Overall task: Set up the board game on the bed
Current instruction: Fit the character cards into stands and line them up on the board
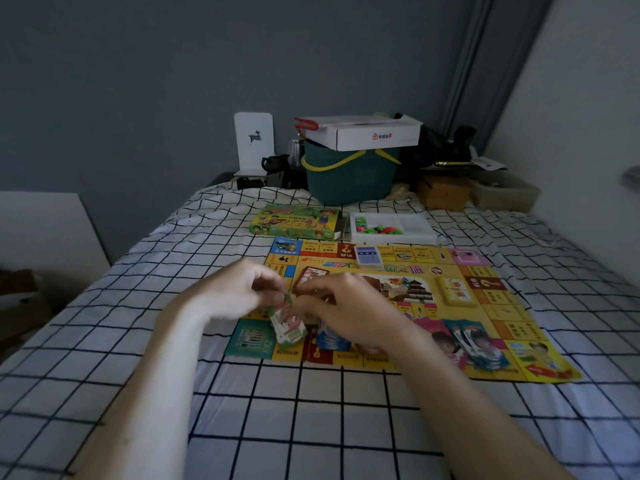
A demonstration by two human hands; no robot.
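Right now my left hand point(239, 289) and my right hand point(341, 306) meet over the near left part of the game board point(485, 327), which lies flat on the checked bed sheet point(311, 427). Both have fingers curled in, pinching at a green-and-white card point(287, 301) just above a small stack of green-backed cards point(289, 329) resting on the board; motion blur keeps me from telling exactly which fingers hold it. I judge I'm dealing or squaring this deck, so the thing is to keep the pinch light, lift one card at a time, and set the pile down square so it doesn't fan out on the soft bedding. A blue card stack point(332, 339) sits just beside it, under my right wrist, and I should keep my forearm from nudging it.

As for containers: the white plastic tray point(415, 233) beyond the board holds a cluster of small green, red and pink game pieces point(379, 230) in its left half; the right half looks bare. The game box point(298, 223) lies next to it, contents not visible. Further back a green basket point(349, 178) carries a white cardboard box point(374, 135) on its rim; what's inside either I can't see.
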